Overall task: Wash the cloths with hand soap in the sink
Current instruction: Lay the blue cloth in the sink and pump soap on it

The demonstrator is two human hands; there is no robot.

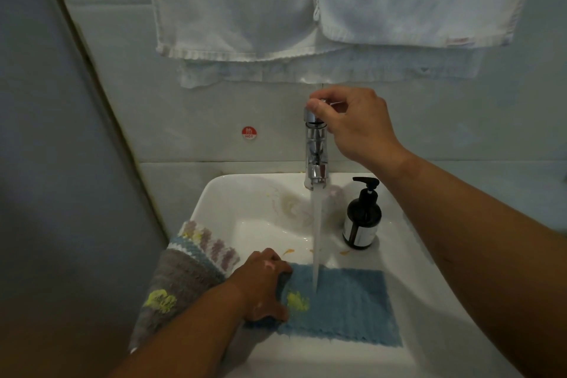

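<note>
Nearest, the left hand (pixel 264 285) curls its fingers over the left edge of a blue fleecy square cloth (pixel 346 307), pinning it flat in the white ceramic sink (pixel 414 301) so its yellow stain (pixel 297 301) sits just beside the water stream (pixel 316 239). Farther off, the right hand (pixel 356 126) pinches the top lever of the chrome faucet (pixel 316 159), likely setting the flow. 1 grey fleecy cloth (pixel 181 285) (also stained yellow) waits draped over the sink's left rim. A dark pump soap bottle (pixel 362 218) stands untouched at the far right, so soaping looks not yet begun.
</note>
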